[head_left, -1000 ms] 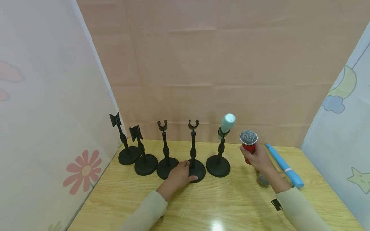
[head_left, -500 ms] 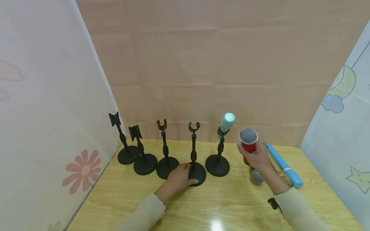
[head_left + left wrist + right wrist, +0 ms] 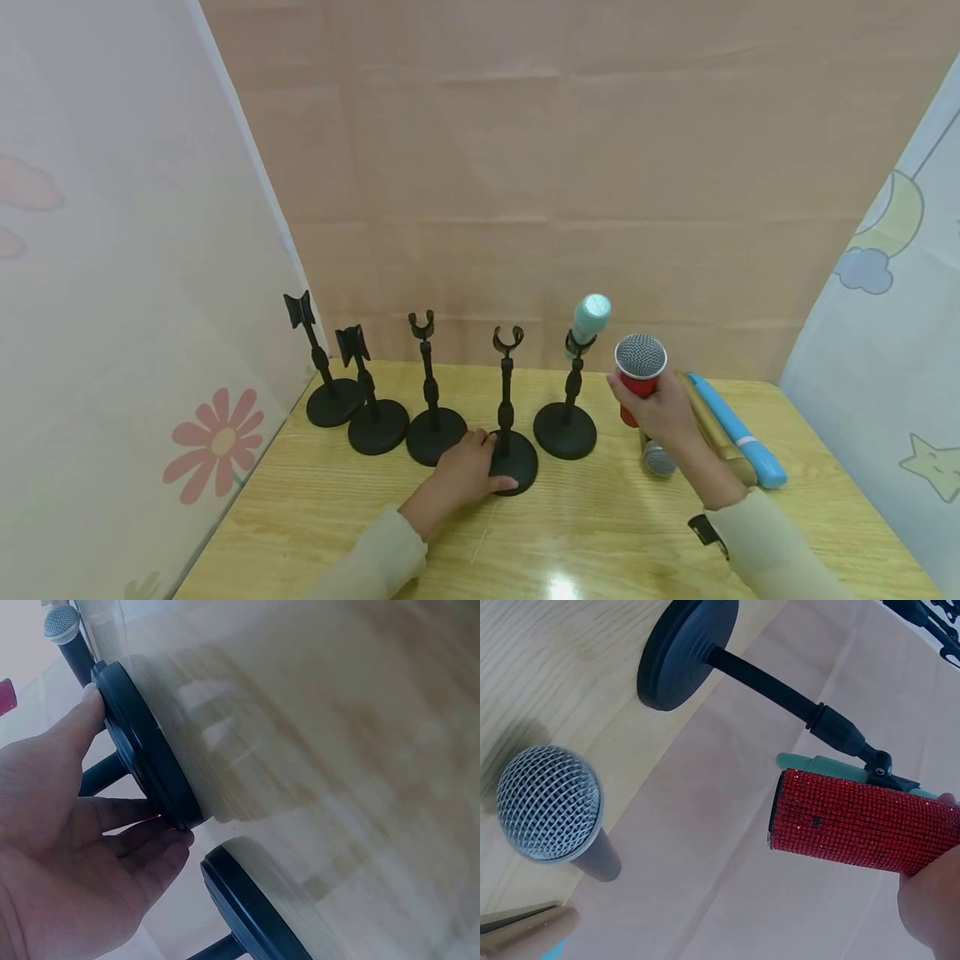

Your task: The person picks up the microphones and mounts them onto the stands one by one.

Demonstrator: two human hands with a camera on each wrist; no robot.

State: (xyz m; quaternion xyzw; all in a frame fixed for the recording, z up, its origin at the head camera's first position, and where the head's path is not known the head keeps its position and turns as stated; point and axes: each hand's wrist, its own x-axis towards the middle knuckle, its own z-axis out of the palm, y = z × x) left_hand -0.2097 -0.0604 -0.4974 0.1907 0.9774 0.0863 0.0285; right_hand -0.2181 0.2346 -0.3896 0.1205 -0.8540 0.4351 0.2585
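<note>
My left hand (image 3: pixel 463 471) grips the round base of a black microphone stand (image 3: pixel 525 462), whose forked holder on top has nothing in it. In the left wrist view, the thumb and fingers (image 3: pixel 161 866) lie at opposite edges of that base. Off to the right, my right hand (image 3: pixel 667 412) holds a red microphone (image 3: pixel 639 385) above the table, its silver mesh head up. The right wrist view shows its sparkly red handle (image 3: pixel 855 821). Between the hands, a mint-green microphone (image 3: pixel 591 318) rests tilted in the holder of another stand (image 3: pixel 566 432).
Several more black stands (image 3: pixel 437 437) line the table's back left. At right lie a silver-headed microphone (image 3: pixel 660 460), a gold one (image 3: pixel 720 433) and a blue one (image 3: pixel 738 433), partly behind my right arm. A brown backdrop (image 3: pixel 450 208) rises behind the wooden table (image 3: pixel 585 517).
My left hand has drawn the stand toward me and slightly right, out of line with its neighbours. The right hand, with the red microphone, has shifted slightly left.
</note>
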